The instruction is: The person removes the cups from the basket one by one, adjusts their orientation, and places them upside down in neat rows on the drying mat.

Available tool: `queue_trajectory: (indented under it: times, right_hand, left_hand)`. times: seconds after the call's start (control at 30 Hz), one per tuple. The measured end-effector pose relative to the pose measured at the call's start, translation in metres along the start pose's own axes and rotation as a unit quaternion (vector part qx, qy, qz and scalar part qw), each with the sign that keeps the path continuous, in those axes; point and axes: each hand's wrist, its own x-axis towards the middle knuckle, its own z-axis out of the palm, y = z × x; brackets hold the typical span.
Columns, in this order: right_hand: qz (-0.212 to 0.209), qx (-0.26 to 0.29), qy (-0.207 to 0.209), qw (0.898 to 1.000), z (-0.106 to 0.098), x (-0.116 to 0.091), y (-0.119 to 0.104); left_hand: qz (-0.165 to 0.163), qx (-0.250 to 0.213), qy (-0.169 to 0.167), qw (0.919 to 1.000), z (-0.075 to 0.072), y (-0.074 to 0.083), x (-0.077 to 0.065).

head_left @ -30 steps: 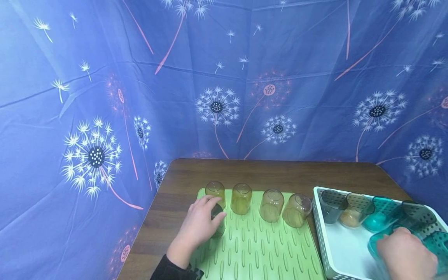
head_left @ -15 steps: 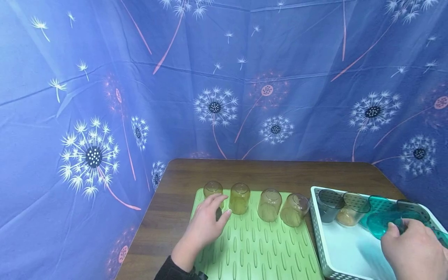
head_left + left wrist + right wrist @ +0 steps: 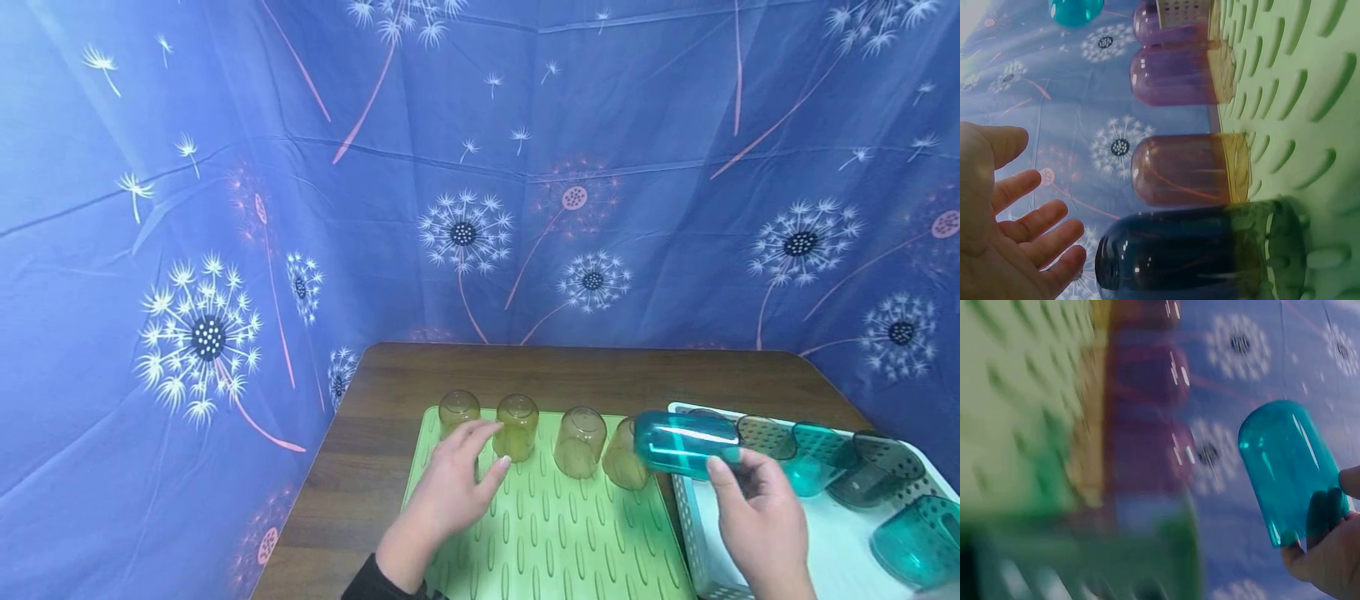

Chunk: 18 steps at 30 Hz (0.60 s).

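a clear teal rounded tumbler point(image 3: 678, 442) is up in the air, tipped on its side, its closed end toward the left; in the head view it overlaps the basket's far left corner and part of the nearest upturned tumbler. the right hand point(image 3: 768, 521) pinches it near its open end, thumb and fingers closed in on it. the left hand point(image 3: 457, 487) holds nothing, its fingers loosely spread above the mat. close by that hand, a dark smoky see-through tumbler point(image 3: 1204, 256) stands upside down, mostly hidden in the head view. behind it, two yellowish clear tumblers point(image 3: 516, 429) and two pinkish-brown clear tumblers point(image 3: 580, 443) stand upside down in a row along the far part of a light green ridged mat point(image 3: 555, 542). to the right is a white perforated plastic basket point(image 3: 832, 546) with more tumblers in it, among them an amber one point(image 3: 767, 439), a dark grey one point(image 3: 870, 487) and a tilted teal one point(image 3: 918, 542). mat and basket rest on a brown wood-grain table point(image 3: 585, 367), and blue dandelion-print cloth point(image 3: 390, 250) hangs behind.
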Motion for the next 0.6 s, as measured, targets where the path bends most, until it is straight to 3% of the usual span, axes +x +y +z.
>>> queue_trajectory:
  times: [0.1, 0.2, 0.37, 0.6]
  right_hand:
    - [-0.024, 0.073, -0.055, 0.996, 0.021, -0.014, -0.001]
    - [-0.054, 0.124, -0.107, 0.985, 0.037, -0.027, -0.001]
    - [-0.076, 0.151, -0.151, 0.974, 0.056, -0.042, -0.001]
    - [-0.056, 0.169, -0.191, 0.965, 0.067, -0.055, -0.003]
  left_hand:
    - [0.009, 0.004, -0.013, 0.9999, 0.004, 0.003, -0.002]
    - [0.015, 0.003, -0.024, 0.9996, 0.008, 0.008, -0.005]
    - [0.022, -0.003, -0.043, 0.9988, 0.012, 0.016, -0.007]
    - [0.042, 0.005, -0.091, 0.9950, 0.019, 0.025, -0.011]
